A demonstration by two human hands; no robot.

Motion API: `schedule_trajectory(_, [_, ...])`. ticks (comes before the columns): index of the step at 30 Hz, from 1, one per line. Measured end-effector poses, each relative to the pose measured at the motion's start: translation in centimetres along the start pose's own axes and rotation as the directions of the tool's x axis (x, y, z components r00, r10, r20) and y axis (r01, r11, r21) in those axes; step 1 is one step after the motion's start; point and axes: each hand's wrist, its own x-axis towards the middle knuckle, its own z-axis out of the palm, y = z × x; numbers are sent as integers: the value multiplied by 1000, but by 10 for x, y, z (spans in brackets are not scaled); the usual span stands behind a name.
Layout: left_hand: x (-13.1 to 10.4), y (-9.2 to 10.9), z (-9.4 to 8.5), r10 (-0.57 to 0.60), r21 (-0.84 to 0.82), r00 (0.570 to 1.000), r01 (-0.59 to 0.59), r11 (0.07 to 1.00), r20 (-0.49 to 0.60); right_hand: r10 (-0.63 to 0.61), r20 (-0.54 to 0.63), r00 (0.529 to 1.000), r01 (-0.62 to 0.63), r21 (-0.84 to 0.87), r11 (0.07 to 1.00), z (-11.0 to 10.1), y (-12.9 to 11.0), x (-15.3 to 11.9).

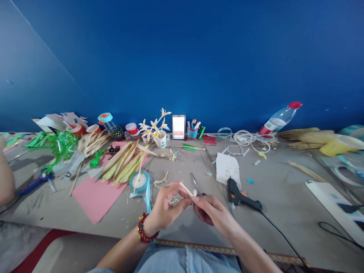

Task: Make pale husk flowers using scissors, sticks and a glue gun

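Fingertips of my left hand and right hand close on a pale strip between them, above the table, probably for fine control; scissors and glue gun lie near, likely within my easy reach.

Held strip: end hidden, 6 o'clock
Other arm: cropped, 9 o'clock
White board: cropped, 4 o'clock
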Motion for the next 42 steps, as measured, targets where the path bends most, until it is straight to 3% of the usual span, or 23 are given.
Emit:
schedule_trajectory(7, [-3,-6,-4,-9,5,1000,9,1000,6,166,192,967,-239,466,852,-5,-1,-2])
schedule_trajectory(11, [-3,-7,-7,-17,12,1000,16,1000,13,162,321,933,-319,532,785,-7,-1,-1])
schedule_trajectory(14, [-3,-10,-6,-62,-22,998,62,998,22,140,344,928,-315,529,788,-8,-3,-1])
schedule_trajectory(17, [-5,-17,-3,-151,-155,988,151,976,12,118,209,971,-186,345,920,-15,-5,0])
schedule_trajectory(19, [-5,-23,0,-229,-289,973,216,933,-13,27,-3,1000,-27,-3,1000,-25,-2,3])
schedule_trajectory(20, [-5,-25,2,-262,-353,964,234,906,-33,-56,-116,992,30,-219,975,-31,1,6])
schedule_trajectory(22, [-5,-29,5,-304,-453,950,240,859,-74,-247,-280,928,24,-616,788,-45,11,15])
schedule_trajectory(25, [-3,-32,8,-340,-517,934,238,822,-110,-338,-349,874,-68,-776,627,-62,29,30])
schedule_trajectory(28, [-1,-33,8,-382,-536,915,261,803,-126,-377,-378,846,-135,-835,533,-69,39,42])
schedule_trajectory(33, [0,-37,8,-459,-561,874,301,771,-161,-422,-408,809,-229,-882,413,-65,31,47])
schedule_trajectory(36, [0,-39,8,-458,-555,872,297,777,-175,-385,-324,864,-207,-926,315,-52,29,36])
schedule_trajectory(39, [0,-40,6,-429,-540,886,276,795,-177,-171,-277,945,-225,-935,275,-35,36,19])
schedule_trajectory(42, [1,-41,5,-408,-525,896,267,808,-174,-56,-307,950,-283,-923,260,-23,44,4])
